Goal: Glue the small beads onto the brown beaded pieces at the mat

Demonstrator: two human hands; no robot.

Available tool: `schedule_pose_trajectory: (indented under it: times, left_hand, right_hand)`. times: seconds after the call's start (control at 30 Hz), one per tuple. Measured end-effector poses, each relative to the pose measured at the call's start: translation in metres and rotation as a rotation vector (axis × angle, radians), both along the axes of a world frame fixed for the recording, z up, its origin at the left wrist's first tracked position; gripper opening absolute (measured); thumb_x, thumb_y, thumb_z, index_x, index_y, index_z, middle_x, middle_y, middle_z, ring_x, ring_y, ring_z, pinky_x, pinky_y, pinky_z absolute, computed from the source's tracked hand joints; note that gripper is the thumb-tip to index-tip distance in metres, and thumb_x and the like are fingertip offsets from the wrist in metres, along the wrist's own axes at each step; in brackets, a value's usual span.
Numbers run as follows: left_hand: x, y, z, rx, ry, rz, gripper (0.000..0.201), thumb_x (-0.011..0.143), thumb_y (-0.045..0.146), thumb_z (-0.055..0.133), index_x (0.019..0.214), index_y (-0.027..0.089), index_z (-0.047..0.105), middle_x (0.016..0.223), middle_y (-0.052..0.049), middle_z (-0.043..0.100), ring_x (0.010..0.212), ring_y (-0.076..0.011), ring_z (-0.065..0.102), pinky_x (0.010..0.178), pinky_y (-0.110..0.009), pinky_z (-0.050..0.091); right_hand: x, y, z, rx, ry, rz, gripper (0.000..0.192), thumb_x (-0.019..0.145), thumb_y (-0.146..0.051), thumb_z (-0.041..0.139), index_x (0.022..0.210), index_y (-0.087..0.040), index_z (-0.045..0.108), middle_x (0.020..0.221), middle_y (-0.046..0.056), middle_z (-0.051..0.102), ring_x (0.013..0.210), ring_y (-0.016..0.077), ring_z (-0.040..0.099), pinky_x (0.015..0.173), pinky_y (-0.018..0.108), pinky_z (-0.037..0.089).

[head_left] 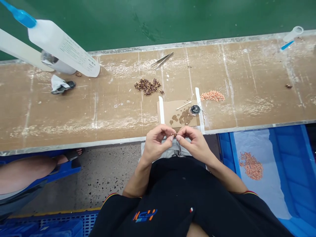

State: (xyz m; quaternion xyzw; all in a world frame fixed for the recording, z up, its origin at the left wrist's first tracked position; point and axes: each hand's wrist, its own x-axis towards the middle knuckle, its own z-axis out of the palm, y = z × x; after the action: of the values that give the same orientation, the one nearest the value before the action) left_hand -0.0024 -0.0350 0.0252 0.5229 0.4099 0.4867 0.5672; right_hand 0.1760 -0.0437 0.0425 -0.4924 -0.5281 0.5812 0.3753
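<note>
My left hand [159, 141] and my right hand [194, 141] meet at the table's front edge, each with thumb and forefinger pinched. Between the fingertips they share a tiny brown and copper-coloured part [174, 134], too small to name. Just beyond lies a cardboard pad [168, 110] with wet stains, bounded by white strips. On it rest a cotton swab [184, 105] and a small round pot with black contents [195, 110]. A heap of dark brown and gold small parts [147, 87] is left of the pad; a pile of copper-coloured pieces [212, 95] is to its right.
Tweezers [162, 61] lie farther back. White bottles [66, 49] stand at the left near a crumpled cloth [60, 85]. A clear cup [293, 33] is at the far right. Below the table, a blue bin [293, 164] holds more copper pieces [251, 165]. Another person's leg [27, 172] is at left.
</note>
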Motion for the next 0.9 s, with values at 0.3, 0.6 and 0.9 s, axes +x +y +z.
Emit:
schedule_pose_trajectory:
  times: [0.3,0.6,0.9]
  left_hand:
    - [-0.001,-0.01,0.005,-0.066,-0.056,-0.019,0.028,0.087,0.041,0.086,0.1,0.02,0.075,0.084,-0.004,0.076,0.08,-0.0155,0.076,0.074,-0.024,0.063]
    - [-0.003,-0.02,0.021,0.004,0.031,-0.014,0.013,0.087,0.029,0.084,0.09,0.018,0.077,0.085,-0.005,0.078,0.079,-0.0151,0.075,0.074,-0.024,0.064]
    - [-0.008,-0.025,0.031,0.05,0.056,0.026,0.01,0.084,0.015,0.077,0.092,0.019,0.075,0.084,-0.002,0.074,0.078,-0.0115,0.072,0.074,-0.02,0.061]
  right_hand:
    - [0.001,-0.01,0.008,0.066,0.002,-0.021,0.028,0.092,-0.045,0.07,0.077,-0.023,0.06,0.068,-0.001,0.061,0.061,0.0132,0.054,0.059,0.027,0.045]
    - [0.001,-0.021,0.016,0.057,0.024,-0.011,0.029,0.092,-0.047,0.069,0.078,-0.023,0.06,0.069,-0.001,0.061,0.061,0.0132,0.052,0.06,0.028,0.046]
    - [-0.006,-0.022,0.018,0.062,0.024,0.02,0.024,0.09,-0.041,0.066,0.077,-0.023,0.059,0.07,0.0,0.063,0.063,0.014,0.054,0.06,0.028,0.045]
